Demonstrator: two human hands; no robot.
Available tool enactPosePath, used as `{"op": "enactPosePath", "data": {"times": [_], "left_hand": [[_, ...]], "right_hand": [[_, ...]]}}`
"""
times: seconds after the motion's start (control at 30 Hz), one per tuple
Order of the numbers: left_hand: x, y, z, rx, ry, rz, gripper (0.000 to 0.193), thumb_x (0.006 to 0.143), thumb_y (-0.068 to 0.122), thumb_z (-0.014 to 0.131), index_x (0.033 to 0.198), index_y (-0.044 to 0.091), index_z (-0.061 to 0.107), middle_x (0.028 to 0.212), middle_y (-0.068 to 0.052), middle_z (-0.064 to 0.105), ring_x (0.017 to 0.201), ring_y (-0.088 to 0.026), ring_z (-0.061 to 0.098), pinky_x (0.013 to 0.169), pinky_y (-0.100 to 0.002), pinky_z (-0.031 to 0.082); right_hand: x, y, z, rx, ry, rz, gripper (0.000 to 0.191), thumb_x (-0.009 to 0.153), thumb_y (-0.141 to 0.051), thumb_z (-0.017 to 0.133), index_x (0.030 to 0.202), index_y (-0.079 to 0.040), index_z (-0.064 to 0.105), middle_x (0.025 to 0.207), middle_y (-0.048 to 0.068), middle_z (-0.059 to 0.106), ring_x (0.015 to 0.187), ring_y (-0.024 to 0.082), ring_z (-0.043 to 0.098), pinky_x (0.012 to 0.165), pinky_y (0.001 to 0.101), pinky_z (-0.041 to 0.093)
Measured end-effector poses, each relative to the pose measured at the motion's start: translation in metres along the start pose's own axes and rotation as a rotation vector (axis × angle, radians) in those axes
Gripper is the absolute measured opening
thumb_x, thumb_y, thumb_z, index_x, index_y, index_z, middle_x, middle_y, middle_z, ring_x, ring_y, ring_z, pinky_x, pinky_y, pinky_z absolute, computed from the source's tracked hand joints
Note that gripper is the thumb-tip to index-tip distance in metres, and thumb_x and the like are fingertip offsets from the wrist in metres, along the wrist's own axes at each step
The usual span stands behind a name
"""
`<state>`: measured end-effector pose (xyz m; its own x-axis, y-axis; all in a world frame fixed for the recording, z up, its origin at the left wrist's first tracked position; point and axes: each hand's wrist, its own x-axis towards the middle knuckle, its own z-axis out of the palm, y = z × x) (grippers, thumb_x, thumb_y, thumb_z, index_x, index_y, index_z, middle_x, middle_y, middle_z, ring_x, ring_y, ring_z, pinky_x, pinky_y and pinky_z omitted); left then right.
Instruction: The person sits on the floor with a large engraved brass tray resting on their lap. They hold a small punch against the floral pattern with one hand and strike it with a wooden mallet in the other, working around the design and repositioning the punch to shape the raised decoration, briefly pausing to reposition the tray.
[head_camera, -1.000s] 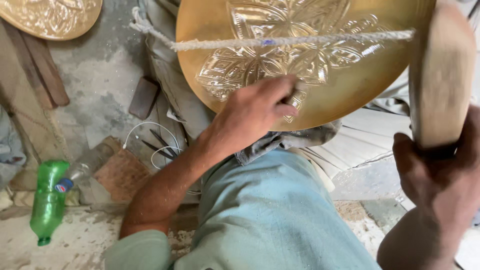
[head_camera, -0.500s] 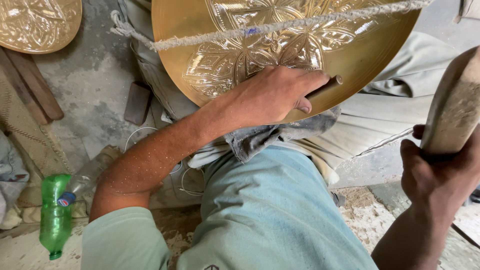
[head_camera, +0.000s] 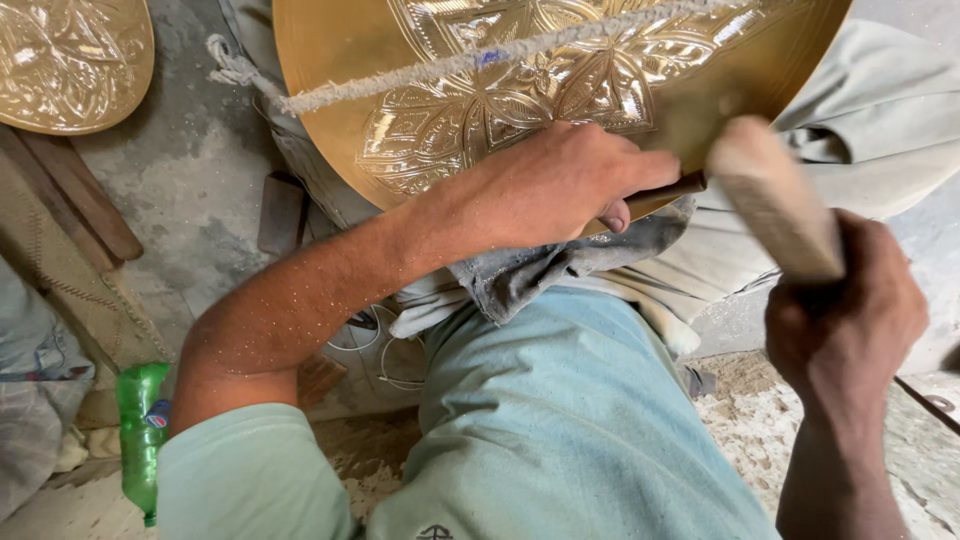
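The brass tray (head_camera: 560, 90) runs off the top edge, and the mallet (head_camera: 775, 195) is motion-blurred. The left hand (head_camera: 560, 185) hides most of the chisel (head_camera: 668, 187); its tip cannot be seen.

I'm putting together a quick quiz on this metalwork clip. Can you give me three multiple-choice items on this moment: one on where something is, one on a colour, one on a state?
1. Where does the green plastic bottle lie?
A. On the floor at lower left
B. On the brass tray
C. In the right hand

2. What colour is the large engraved tray?
A. Silver
B. Golden brass
C. Black

3. What is the right hand doing?
A. Resting open on the knee
B. Gripping a wooden mallet
C. Pulling the rope

Answers:
1. A, the bottle lies on the dusty floor beside the left elbow.
2. B, the tray shines golden under the rope stretched across it.
3. B, the fingers are closed round the mallet's handle, its blurred head near the chisel held by the left hand.
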<state>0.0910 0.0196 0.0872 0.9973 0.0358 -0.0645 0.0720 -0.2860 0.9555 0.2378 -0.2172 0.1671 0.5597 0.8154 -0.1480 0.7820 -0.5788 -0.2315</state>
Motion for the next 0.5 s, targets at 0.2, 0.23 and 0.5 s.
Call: {"op": "enactPosePath", "data": {"times": [0.2,0.23,0.5], "left_hand": [[-0.003,0.001,-0.008,-0.027,-0.042,-0.019,0.026,0.094,0.004,0.064,0.119,0.011,0.059,0.090,-0.010,0.075,0.088,-0.023,0.080,0.069,-0.043,0.061],[-0.003,0.001,-0.009,-0.050,-0.058,-0.030,0.023,0.095,0.004,0.063,0.117,0.011,0.059,0.090,-0.010,0.075,0.087,-0.022,0.080,0.068,-0.042,0.061],[-0.010,-0.003,-0.014,-0.022,-0.078,0.055,0.011,0.097,0.003,0.058,0.107,0.009,0.057,0.088,-0.010,0.074,0.084,-0.022,0.080,0.068,-0.040,0.061]], "right_hand": [[-0.009,-0.001,0.005,-0.067,0.012,-0.002,0.050,0.076,0.013,0.071,0.124,0.006,0.059,0.101,0.023,0.069,0.087,0.032,0.070,0.078,0.0418,0.058],[-0.010,-0.001,0.004,0.215,0.017,0.154,0.049,0.077,0.007,0.071,0.123,0.004,0.057,0.102,0.018,0.069,0.088,0.027,0.069,0.079,0.0381,0.057],[-0.022,-0.006,0.013,0.827,0.018,0.396,0.049,0.081,-0.004,0.067,0.126,0.002,0.051,0.108,0.009,0.066,0.097,0.016,0.065,0.085,0.0316,0.055]]}}
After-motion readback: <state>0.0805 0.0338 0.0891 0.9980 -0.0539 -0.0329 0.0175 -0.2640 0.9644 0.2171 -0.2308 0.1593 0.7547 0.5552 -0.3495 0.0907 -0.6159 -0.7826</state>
